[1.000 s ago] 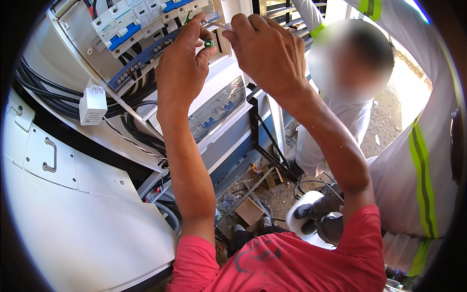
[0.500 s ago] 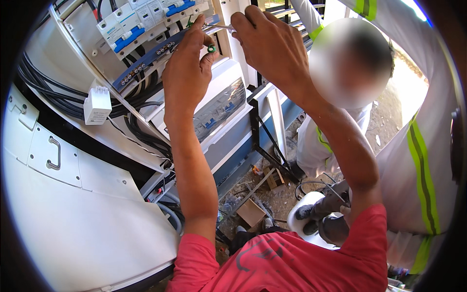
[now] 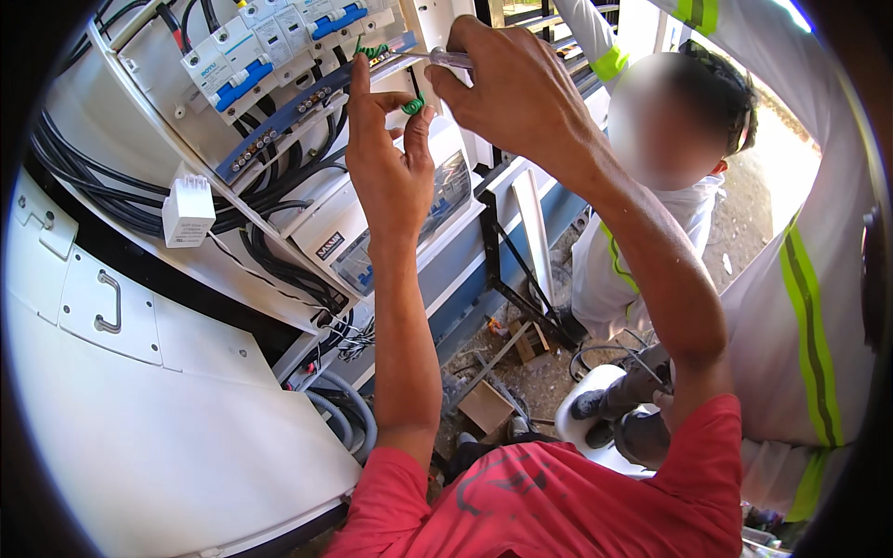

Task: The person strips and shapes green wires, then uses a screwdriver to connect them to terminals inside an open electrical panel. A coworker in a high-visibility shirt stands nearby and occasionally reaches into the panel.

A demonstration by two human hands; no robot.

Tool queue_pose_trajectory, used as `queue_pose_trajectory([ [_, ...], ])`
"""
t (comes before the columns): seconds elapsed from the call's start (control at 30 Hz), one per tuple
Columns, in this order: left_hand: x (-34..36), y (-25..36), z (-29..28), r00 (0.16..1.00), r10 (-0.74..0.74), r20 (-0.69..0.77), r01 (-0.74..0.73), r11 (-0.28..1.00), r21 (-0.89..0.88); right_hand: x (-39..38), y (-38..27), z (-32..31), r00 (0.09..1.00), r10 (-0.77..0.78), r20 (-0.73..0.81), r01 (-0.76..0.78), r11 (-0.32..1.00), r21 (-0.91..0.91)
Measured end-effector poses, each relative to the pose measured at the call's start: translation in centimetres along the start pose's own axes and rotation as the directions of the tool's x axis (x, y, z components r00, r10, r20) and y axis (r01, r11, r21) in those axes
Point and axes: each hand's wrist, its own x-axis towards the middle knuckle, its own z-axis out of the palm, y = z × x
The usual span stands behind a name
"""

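My right hand grips a screwdriver by its clear handle. The shaft points left, to the upper end of a blue terminal bar with a row of screws. My left hand is just below that end, pinching a coiled green wire between thumb and fingers. Its index finger reaches up beside more green coil at the bar; whether the tip touches it, I cannot tell. Circuit breakers with blue levers sit above the bar.
Black cables loop behind a white block hanging at left. Below the bar is a white breaker box. A white panel with a handle fills the lower left. A co-worker crouches at right; another person's striped sleeve is nearer.
My left hand has shifted right and slightly down, uncovering more of the terminal bar. My right hand stays near the same place with the screwdriver. The crouching co-worker's head has moved slightly.
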Motion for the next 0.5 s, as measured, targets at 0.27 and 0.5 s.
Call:
queue_pose_trajectory([
  [0.27,0.5,-1.5,-0.2,0.994,0.112,0.006,-0.112,0.988,0.104,-0.1,-0.6,0.1,0.981,-0.173,-0.088,0.160,0.978,-0.134],
  [0.5,0.8,-1.1,-1.2,0.995,0.094,0.025,-0.097,0.983,0.156,0.1,-1.5,-1.3,1.000,0.003,-0.030,-0.003,1.000,-0.025],
])
